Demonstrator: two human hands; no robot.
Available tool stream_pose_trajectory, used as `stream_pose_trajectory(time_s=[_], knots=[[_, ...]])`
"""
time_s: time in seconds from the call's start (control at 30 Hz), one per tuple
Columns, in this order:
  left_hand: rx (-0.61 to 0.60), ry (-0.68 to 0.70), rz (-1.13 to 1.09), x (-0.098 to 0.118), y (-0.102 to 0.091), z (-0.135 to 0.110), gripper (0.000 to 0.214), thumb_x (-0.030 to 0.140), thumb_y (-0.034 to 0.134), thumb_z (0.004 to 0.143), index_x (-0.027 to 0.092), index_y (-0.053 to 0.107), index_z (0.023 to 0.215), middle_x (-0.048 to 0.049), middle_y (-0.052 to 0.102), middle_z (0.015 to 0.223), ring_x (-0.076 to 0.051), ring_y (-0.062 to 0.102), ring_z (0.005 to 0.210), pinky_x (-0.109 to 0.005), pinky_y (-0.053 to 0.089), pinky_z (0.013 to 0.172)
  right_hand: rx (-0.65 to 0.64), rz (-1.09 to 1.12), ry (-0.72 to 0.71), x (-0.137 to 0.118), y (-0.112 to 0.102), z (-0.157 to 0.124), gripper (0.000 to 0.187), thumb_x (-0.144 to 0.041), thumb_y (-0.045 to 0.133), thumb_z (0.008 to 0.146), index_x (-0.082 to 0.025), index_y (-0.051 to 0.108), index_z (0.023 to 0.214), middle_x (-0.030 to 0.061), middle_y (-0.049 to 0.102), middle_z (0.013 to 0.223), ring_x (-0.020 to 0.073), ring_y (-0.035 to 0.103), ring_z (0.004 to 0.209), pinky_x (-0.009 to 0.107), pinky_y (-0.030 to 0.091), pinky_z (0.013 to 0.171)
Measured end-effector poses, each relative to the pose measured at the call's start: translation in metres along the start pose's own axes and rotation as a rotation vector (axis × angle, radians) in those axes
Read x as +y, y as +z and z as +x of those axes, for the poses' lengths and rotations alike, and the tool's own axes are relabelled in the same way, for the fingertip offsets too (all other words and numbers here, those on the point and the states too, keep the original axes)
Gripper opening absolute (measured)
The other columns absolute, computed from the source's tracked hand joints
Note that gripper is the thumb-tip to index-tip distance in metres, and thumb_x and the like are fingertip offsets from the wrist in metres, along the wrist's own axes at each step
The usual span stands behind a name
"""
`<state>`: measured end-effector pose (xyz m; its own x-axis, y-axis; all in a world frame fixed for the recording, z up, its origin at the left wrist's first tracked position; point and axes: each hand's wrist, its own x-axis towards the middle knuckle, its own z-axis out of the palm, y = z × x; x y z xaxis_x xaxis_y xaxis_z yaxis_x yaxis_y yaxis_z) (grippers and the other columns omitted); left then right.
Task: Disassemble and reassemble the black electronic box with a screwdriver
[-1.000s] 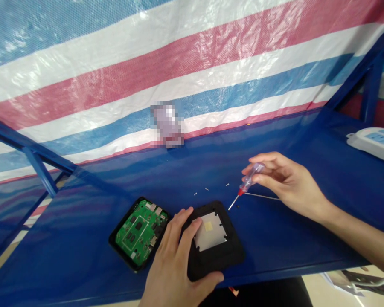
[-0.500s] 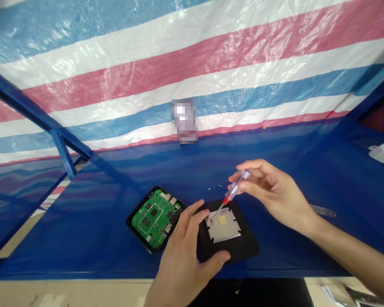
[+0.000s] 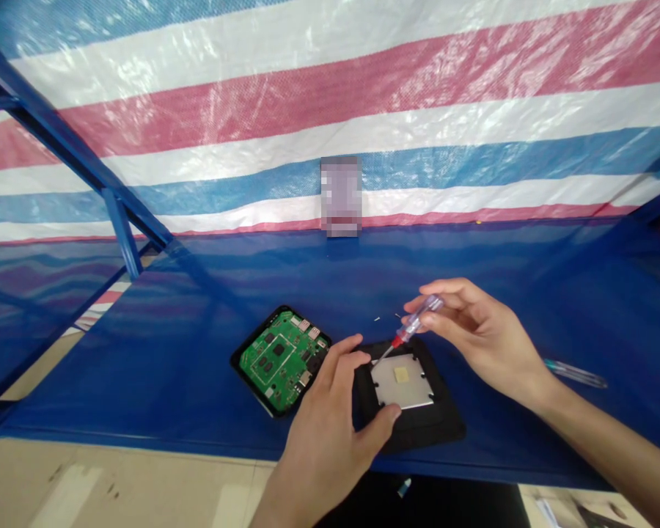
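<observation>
My left hand point(image 3: 324, 433) grips a black device cover point(image 3: 412, 436) by its near left corner, with the thumb across its front edge. A square metal plate point(image 3: 402, 386) with a small yellow pad point(image 3: 401, 375) is set into the cover. My right hand point(image 3: 476, 330) pinches a small screwdriver point(image 3: 412, 326) with a clear handle and red collar. Its tip rests at the plate's upper left corner. Left of the cover lies a green circuit board point(image 3: 279, 361) in a black casing point(image 3: 247, 378), close to my left hand's fingers.
Several tiny screws point(image 3: 386, 317) lie on the blue table point(image 3: 170, 367) behind the cover. A clear pen point(image 3: 575, 373) lies to the right. A pixelated object point(image 3: 341, 196) stands at the back against a striped tarp point(image 3: 330, 95). A blue steel strut point(image 3: 122, 231) runs at left.
The view has swung, shifting the table lower and the items rightward. The screwdriver tip has moved from the cover's left area to the plate's upper left corner. My left hand still holds the cover.
</observation>
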<state>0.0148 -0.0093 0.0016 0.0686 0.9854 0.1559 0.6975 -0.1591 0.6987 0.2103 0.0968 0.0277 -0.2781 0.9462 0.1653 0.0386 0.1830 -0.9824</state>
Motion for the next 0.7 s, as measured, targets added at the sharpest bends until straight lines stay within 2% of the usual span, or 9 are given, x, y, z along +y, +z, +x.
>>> stream_pose_trajectory(time_s=[0.2,0.5,0.7], knots=[[0.042,0.016,0.037,-0.0009,0.0024,0.0000,0.022,0.021,0.059,0.090,0.024,0.050,0.109,-0.0124,0.050,0.140,-0.027,0.058,0.125,-0.046,0.050,0.103,0.006,-0.038,0.006,0.0035,-0.0011,0.0009,0.033,-0.042,0.078,0.077,-0.025,0.060,0.100,0.0035,0.079,0.090,0.0191,0.076,0.078,0.033,0.063,0.077],[0.105,0.028,0.072,-0.0025,0.0048,-0.0001,0.013,0.023,0.057,0.091,0.024,0.054,0.103,-0.0111,0.054,0.136,-0.027,0.059,0.124,-0.043,0.051,0.102,0.060,-0.059,0.004,0.0009,-0.0046,0.0002,0.034,-0.043,0.079,0.076,-0.025,0.061,0.098,0.0035,0.079,0.089,0.0203,0.076,0.077,0.035,0.063,0.077],[0.107,0.038,0.085,-0.0027,0.0032,-0.0005,0.015,0.024,0.056,0.092,0.024,0.056,0.106,-0.0118,0.056,0.134,-0.026,0.061,0.121,-0.042,0.052,0.100,0.070,-0.062,-0.007,-0.0005,-0.0075,-0.0004,0.032,-0.042,0.079,0.077,-0.025,0.061,0.098,0.0032,0.079,0.088,0.0202,0.076,0.077,0.034,0.064,0.076]])
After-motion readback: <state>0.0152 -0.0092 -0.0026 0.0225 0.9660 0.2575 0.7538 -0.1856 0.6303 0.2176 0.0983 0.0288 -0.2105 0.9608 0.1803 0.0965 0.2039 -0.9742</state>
